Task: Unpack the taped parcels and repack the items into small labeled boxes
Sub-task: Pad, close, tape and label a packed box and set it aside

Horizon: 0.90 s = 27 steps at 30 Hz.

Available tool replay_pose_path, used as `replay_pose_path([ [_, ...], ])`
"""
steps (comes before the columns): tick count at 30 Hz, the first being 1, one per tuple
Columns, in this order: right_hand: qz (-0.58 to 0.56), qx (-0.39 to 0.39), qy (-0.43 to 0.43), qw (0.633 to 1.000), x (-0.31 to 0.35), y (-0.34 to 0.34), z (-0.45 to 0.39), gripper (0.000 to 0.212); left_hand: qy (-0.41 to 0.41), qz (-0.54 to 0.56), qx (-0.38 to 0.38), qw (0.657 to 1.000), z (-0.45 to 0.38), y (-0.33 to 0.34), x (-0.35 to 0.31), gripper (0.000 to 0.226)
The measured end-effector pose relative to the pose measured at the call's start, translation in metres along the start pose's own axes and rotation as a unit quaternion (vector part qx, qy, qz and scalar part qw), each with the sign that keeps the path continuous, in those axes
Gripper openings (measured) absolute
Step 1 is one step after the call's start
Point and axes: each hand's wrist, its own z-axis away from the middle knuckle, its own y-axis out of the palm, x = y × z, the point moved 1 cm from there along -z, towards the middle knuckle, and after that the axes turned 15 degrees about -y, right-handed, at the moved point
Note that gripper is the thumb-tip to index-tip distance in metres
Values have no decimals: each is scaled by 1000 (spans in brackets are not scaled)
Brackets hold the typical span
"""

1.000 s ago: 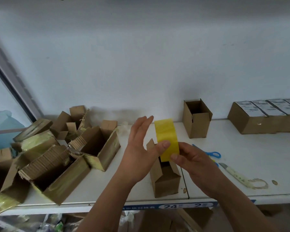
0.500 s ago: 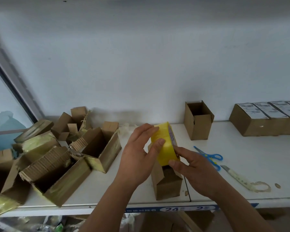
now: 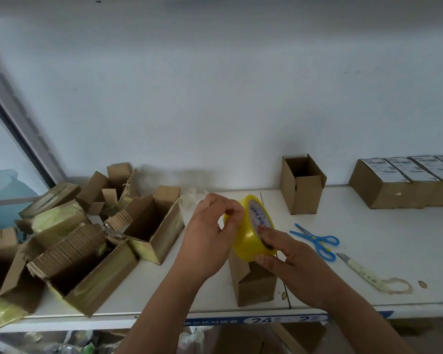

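Observation:
A yellow tape roll (image 3: 246,240) is held over a small upright cardboard box (image 3: 253,284) near the shelf's front edge. My right hand (image 3: 289,261) grips the roll from below and from its right side, with fingers in the core. My left hand (image 3: 212,233) pinches at the roll's upper left rim. The roll's printed core ring faces right. A second small box (image 3: 302,187) stands open at the back. Several closed labeled boxes (image 3: 404,182) line the far right.
Several torn, taped parcels (image 3: 87,251) lie open on the left of the white shelf (image 3: 394,251). Blue scissors (image 3: 317,240) and a utility knife (image 3: 361,270) lie right of my hands. The wall is close behind.
The roll has turned from face-on to showing its core side and dropped lower over the small box. My left hand went from open and flat to pinching the roll's rim.

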Motion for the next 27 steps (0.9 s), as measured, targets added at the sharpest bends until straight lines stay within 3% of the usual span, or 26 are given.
replay_pose_path([
  [3, 18, 2, 1, 1000, -1, 0, -1, 36, 29, -23, -15, 999, 0, 3, 2, 16],
  [8, 41, -22, 20, 999, 6, 0, -3, 38, 94, -88, -129, 983, -2, 13, 3, 8],
  [11, 28, -51, 15, 998, 18, -4, -4, 41, 108, -70, -146, 981, -6, 13, -6, 9],
  [14, 11, -96, 14, 995, 23, -12, -3, 30, 7, 37, -34, 999, -15, 10, -20, 19],
  [17, -39, -120, 31, 992, 24, -17, -2, 28, -97, 121, 68, 986, -27, 11, -28, 14],
  [23, -90, -173, 80, 977, 29, -18, -14, 35, -120, 42, 32, 991, -51, 26, -29, 13],
  [27, -150, -190, 140, 960, 31, -29, -20, 18, -174, 54, 30, 983, -63, 36, -17, 16],
])
